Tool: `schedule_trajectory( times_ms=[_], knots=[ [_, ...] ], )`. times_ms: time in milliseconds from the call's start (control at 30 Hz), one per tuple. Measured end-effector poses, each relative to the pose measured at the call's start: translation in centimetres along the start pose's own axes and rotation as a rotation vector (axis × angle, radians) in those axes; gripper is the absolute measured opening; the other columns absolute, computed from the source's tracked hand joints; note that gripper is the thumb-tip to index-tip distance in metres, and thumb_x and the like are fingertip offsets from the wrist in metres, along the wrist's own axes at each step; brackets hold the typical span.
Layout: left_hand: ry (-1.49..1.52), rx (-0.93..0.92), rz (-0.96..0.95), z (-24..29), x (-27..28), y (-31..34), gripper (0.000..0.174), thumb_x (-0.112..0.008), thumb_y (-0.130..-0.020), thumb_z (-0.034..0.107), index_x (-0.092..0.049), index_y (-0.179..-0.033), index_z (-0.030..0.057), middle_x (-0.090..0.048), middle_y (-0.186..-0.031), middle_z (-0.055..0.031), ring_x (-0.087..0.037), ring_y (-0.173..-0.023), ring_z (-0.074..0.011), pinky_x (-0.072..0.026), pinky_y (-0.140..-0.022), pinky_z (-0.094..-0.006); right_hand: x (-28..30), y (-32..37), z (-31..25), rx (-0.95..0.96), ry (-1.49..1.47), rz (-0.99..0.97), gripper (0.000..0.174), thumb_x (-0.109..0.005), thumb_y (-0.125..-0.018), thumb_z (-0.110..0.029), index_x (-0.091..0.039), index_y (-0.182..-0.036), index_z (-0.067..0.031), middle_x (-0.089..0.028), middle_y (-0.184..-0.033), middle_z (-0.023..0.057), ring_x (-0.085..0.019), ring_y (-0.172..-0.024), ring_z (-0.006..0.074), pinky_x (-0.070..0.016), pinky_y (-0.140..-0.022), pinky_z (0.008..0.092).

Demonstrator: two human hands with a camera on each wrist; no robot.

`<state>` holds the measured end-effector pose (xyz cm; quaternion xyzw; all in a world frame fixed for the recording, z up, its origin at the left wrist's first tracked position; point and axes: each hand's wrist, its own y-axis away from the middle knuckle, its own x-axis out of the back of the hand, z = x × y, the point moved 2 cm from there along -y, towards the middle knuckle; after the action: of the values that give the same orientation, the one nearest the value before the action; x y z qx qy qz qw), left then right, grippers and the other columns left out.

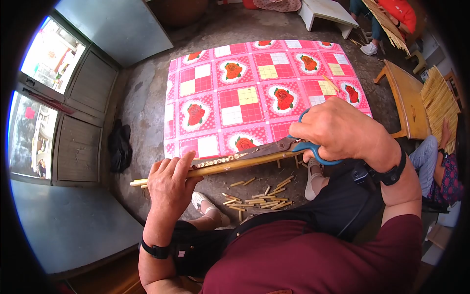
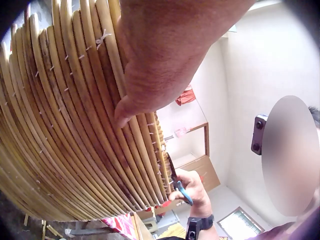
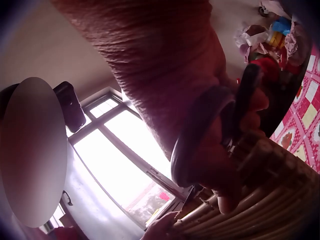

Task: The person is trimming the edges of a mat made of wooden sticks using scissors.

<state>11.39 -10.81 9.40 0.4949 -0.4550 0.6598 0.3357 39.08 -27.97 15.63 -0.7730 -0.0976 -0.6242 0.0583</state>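
Stalks tied side by side with white string form a reed mat [image 2: 75, 110], seen nearly edge-on in the head view. My left hand [image 1: 169, 183] grips the mat near its left end, with the thumb lying across the stalks in the left wrist view. My right hand [image 1: 340, 128] holds a pair of scissors [image 1: 317, 153] by its blue handles. The dark blades lie along the row of round cut stalk ends [image 1: 220, 161], pointing toward my left hand. In the right wrist view the handle loops [image 3: 200, 130] wrap around the fingers, in shadow.
A table with a pink rose-patterned cloth [image 1: 245, 105] stands just beyond the mat. Short cut stalk pieces [image 1: 267, 198] litter the floor between my feet. To the right, a person handles another mat [image 1: 438, 105] by a wooden table [image 1: 404, 100]; another person sits at the back right.
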Motion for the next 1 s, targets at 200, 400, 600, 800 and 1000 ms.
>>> schedule_trajectory(
  times_ms=[200,400,600,800,1000],
  knots=[
    [-0.003,0.010,0.006,0.1,0.0,-0.2,0.059,-0.081,-0.069,0.023,-0.057,-0.122,0.0114,-0.063,-0.084,-0.0032,-0.061,-0.080,-0.0239,-0.0437,-0.075,-0.0383,-0.4,-0.3,-1.0,-0.025,0.014,0.127,0.043,-0.084,-0.064,-0.025,-0.058,-0.091,-0.0056,-0.061,-0.085,0.0105,-0.063,-0.087,0.0312,-0.0506,-0.072,0.0428],
    [-0.008,0.000,0.008,0.0,-0.1,-0.1,0.060,-0.081,-0.069,0.023,-0.057,-0.123,0.0114,-0.063,-0.084,-0.0029,-0.062,-0.081,-0.0238,-0.0437,-0.075,-0.0382,-0.7,-1.1,-1.3,-0.030,0.000,0.071,0.043,-0.084,-0.066,-0.026,-0.059,-0.094,-0.0065,-0.060,-0.089,0.0100,-0.061,-0.094,0.0310,-0.0501,-0.078,0.0437],
    [0.024,0.029,-0.004,0.1,0.1,0.0,0.061,-0.083,-0.066,0.020,-0.058,-0.121,0.0102,-0.065,-0.088,-0.0059,-0.062,-0.085,-0.0271,-0.0449,-0.077,-0.0396,-0.6,-1.2,-1.4,-0.084,-0.020,0.025,0.041,-0.084,-0.067,-0.024,-0.060,-0.097,-0.0073,-0.060,-0.090,0.0109,-0.061,-0.096,0.0310,-0.0502,-0.079,0.0430],
    [0.022,0.029,-0.010,0.2,0.1,-0.1,0.061,-0.083,-0.066,0.020,-0.058,-0.121,0.0102,-0.065,-0.088,-0.0061,-0.062,-0.085,-0.0269,-0.0449,-0.077,-0.0394,-0.3,-1.0,-1.4,-0.061,0.023,0.059,0.040,-0.083,-0.067,-0.022,-0.061,-0.097,-0.0069,-0.060,-0.090,0.0120,-0.062,-0.093,0.0322,-0.0512,-0.078,0.0430],
    [0.024,0.024,-0.006,0.1,0.1,0.0,0.062,-0.083,-0.066,0.021,-0.057,-0.121,0.0102,-0.065,-0.087,-0.0063,-0.062,-0.085,-0.0276,-0.0450,-0.077,-0.0395,-0.6,-1.2,-1.1,-0.052,0.002,0.012,0.037,-0.082,-0.068,-0.019,-0.060,-0.095,-0.0057,-0.062,-0.087,0.0128,-0.064,-0.090,0.0325,-0.0522,-0.077,0.0440]
  ],
)
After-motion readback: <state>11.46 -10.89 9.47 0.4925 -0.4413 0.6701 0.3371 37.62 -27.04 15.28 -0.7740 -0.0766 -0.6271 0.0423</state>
